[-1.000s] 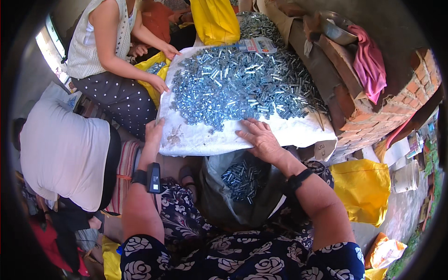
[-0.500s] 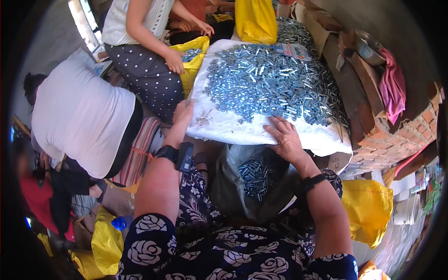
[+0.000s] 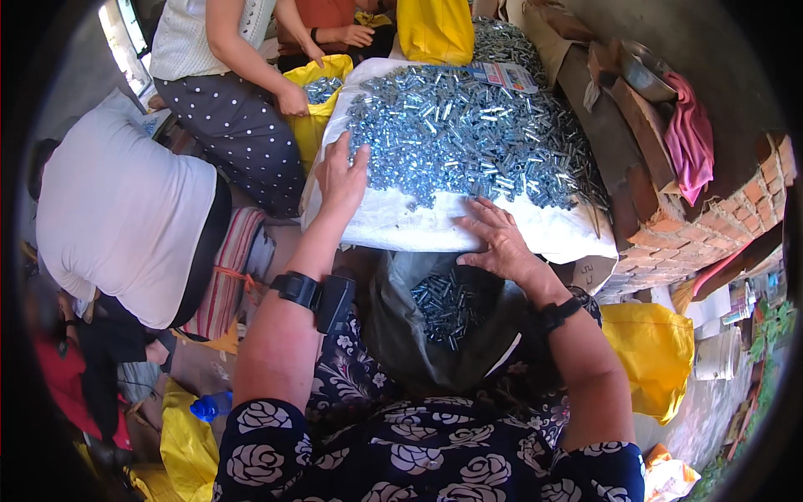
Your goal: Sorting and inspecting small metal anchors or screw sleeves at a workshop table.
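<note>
A wide heap of small shiny metal tube-like pieces (image 3: pixel 468 134) lies on a white woven sheet (image 3: pixel 393 227) in front of me. My left hand (image 3: pixel 341 171) is at the heap's left edge, fingers apart and holding nothing. At the sheet's near edge, my right hand (image 3: pixel 495 237) rests with its fingers spread, just short of the pieces. Below it, an open dark grey sack (image 3: pixel 393 309) stands at my lap with more of the metal pieces (image 3: pixel 445 308) inside.
At the far left a person in a dotted skirt (image 3: pixel 242 134) holds a yellow bag (image 3: pixel 311 125) of pieces. Another person in a white top (image 3: pixel 125 209) bends at left. A brick ledge (image 3: pixel 711 226) with a pink cloth (image 3: pixel 690 138) borders the right. A yellow bag (image 3: pixel 648 360) stands at right.
My left hand has left the sheet's left edge and moved over to the heap's side, its fingers now apart. The right hand stays near the front edge. The view has shifted slightly.
</note>
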Available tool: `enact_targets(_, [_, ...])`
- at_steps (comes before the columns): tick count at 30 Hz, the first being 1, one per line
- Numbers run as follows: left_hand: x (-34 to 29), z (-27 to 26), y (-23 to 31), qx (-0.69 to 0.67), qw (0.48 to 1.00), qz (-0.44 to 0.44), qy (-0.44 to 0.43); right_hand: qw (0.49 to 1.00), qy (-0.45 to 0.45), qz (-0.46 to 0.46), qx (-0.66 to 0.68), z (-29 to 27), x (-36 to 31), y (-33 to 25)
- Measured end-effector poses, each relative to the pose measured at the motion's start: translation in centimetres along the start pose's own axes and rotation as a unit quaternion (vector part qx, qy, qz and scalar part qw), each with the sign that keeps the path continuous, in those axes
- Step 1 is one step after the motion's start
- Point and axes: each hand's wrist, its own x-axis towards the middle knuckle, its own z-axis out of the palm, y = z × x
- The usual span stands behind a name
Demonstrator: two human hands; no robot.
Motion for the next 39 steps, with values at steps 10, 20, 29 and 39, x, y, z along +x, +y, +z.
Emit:
enact_targets(10, [-1.2, 5.0, 3.2, -0.105, 0.989, 0.07, -0.072, 0.954, 0.19, 0.121, 0.198, -3.2, 1.3, 5.6])
enact_targets(20, [-3.2, 8.6, 5.5, 0.156, 0.92, 0.331, -0.137, 0.965, 0.196, 0.175, 0.024, -1.4, 2.0, 8.9])
enact_targets(29, [-3.7, 10.9, 5.8, 0.25, 0.876, 0.374, -0.178, 0.972, 0.192, 0.13, -0.027, -1.7, 2.3, 9.1])
enact_targets(39, [-3.7, 10.7, 5.8, 0.223, 0.882, 0.381, -0.166, 0.968, 0.205, 0.142, -0.032, -1.4, 2.9, 8.7])
